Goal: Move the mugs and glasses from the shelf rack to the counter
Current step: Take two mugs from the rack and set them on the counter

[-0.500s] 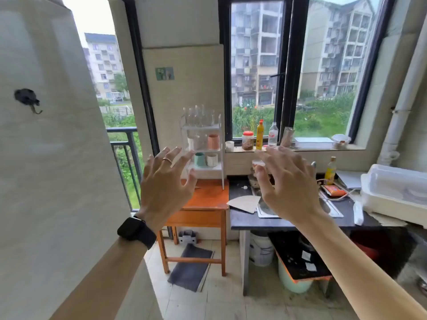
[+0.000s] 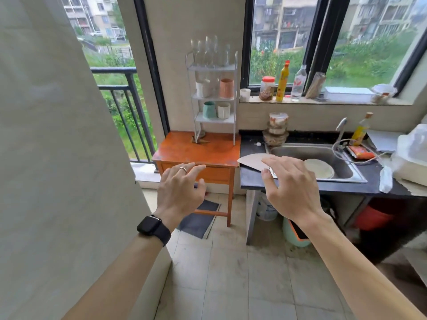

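A white three-tier shelf rack (image 2: 235,95) stands on an orange wooden table (image 2: 215,151). Several clear glasses (image 2: 209,51) fill its top tier. The middle tier holds a white mug (image 2: 202,88) and a pink mug (image 2: 227,88). On the lowest tier sit a teal mug (image 2: 209,110) and a white mug (image 2: 223,110). The dark counter (image 2: 254,181) with a steel sink lies to the right. My left hand (image 2: 180,190) and my right hand (image 2: 291,188) hover in front, fingers spread, holding nothing, well short of the rack.
A white wall panel (image 2: 57,158) fills the left side. On the counter lie a cardboard piece (image 2: 251,161), stacked containers (image 2: 276,130), a tap (image 2: 341,128) and a plastic bin (image 2: 413,155). Bottles and a jar (image 2: 267,88) line the windowsill. Buckets stand under the counter.
The view has moved closer and tilted down. Both hands sit lower in view, now in front of the table edge and counter instead of over the rack.
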A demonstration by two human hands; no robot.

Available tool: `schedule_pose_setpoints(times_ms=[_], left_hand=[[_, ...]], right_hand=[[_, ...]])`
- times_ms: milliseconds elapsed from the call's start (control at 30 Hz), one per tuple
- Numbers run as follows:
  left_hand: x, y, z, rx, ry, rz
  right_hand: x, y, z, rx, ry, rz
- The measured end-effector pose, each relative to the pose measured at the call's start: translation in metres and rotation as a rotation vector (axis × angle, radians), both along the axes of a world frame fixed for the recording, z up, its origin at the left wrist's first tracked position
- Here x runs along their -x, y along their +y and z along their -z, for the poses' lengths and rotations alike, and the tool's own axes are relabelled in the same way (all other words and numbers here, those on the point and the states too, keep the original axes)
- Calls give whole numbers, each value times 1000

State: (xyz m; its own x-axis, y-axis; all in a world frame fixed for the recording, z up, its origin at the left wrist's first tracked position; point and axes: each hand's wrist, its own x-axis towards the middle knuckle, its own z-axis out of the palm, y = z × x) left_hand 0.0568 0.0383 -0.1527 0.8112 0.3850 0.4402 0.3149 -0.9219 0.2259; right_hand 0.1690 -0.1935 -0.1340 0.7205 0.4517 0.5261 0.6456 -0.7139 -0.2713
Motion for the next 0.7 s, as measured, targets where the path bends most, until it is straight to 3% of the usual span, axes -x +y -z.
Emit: schedule_pose_setpoints(times_ms=[700], left_hand=[[-234, 271, 19, 79, 133, -17]], right_hand=[[-227, 234, 38, 103, 129, 80]])
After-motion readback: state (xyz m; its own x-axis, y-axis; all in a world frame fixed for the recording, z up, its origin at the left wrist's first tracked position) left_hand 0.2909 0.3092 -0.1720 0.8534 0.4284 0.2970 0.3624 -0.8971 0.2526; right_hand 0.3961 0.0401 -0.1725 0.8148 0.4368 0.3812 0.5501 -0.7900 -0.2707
